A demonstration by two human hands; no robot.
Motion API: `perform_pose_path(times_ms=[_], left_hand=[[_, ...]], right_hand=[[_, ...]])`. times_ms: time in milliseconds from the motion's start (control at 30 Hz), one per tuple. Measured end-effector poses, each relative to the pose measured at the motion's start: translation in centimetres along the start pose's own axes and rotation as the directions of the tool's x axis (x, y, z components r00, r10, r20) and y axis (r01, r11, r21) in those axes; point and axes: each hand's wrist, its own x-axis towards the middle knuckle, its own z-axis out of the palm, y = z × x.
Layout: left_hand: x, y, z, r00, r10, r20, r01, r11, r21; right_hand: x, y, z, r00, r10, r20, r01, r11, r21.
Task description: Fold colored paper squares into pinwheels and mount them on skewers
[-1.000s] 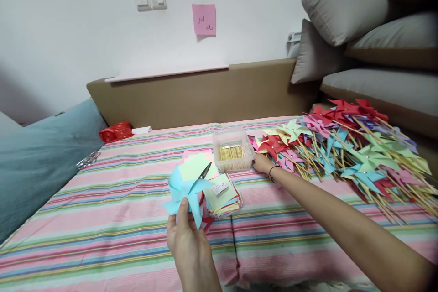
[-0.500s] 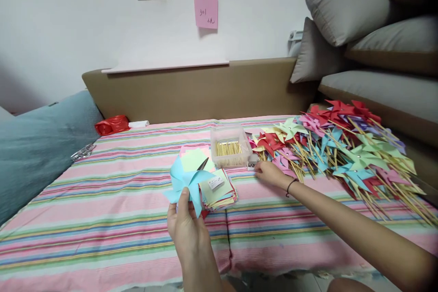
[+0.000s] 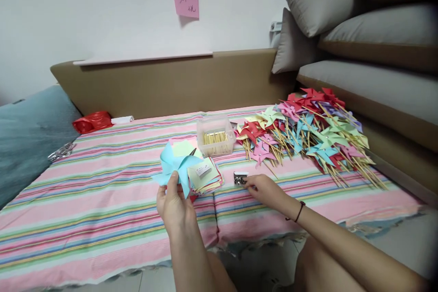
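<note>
A light-blue paper pinwheel (image 3: 176, 164) is pinched between the thumb and fingers of my left hand (image 3: 176, 205). My right hand (image 3: 265, 189) has its fingertips at the right edge of a small box of dark metal pieces (image 3: 240, 179) on the striped cloth. Whether those fingertips grip the box or a piece from it is too small to tell. Right of the pinwheel lies a stack of coloured paper squares (image 3: 208, 180) with a small white box (image 3: 204, 169) on top. Dark scissor tips (image 3: 193, 151) show behind the pinwheel, over more paper sheets (image 3: 183, 147).
A clear plastic tub (image 3: 216, 148) of thin sticks stands behind the paper. Many finished pinwheels on sticks (image 3: 325, 139) are heaped at the right, beside grey cushions (image 3: 369, 77). A red bag (image 3: 92, 122) and a silvery packet (image 3: 62, 152) lie at the left.
The view has shifted right and down. My right hand and the small box have come nearer, away from the tub and the pinwheel heap. My left hand still holds the blue pinwheel.
</note>
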Motion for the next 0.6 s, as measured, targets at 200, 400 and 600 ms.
perform_pose_path(times_ms=[200, 400, 600], left_hand=[[0.3, -1.1, -0.1, 0.995, 0.036, 0.09, -0.041, 0.998, 0.05], [-0.4, -2.4, 0.6, 0.98, 0.011, 0.2, -0.033, 0.994, 0.108], [-1.0, -3.2, 1.1, 0.978, -0.024, 0.209, 0.0, 0.993, 0.115]], right_hand=[[0.5, 1.0, -0.9, 0.99, 0.114, -0.079, -0.108, 0.991, 0.074], [1.9, 0.4, 0.7, 0.99, 0.135, -0.043, -0.135, 0.991, 0.0], [3.0, 0.3, 2.0, 0.989, 0.148, -0.001, -0.148, 0.987, -0.058]])
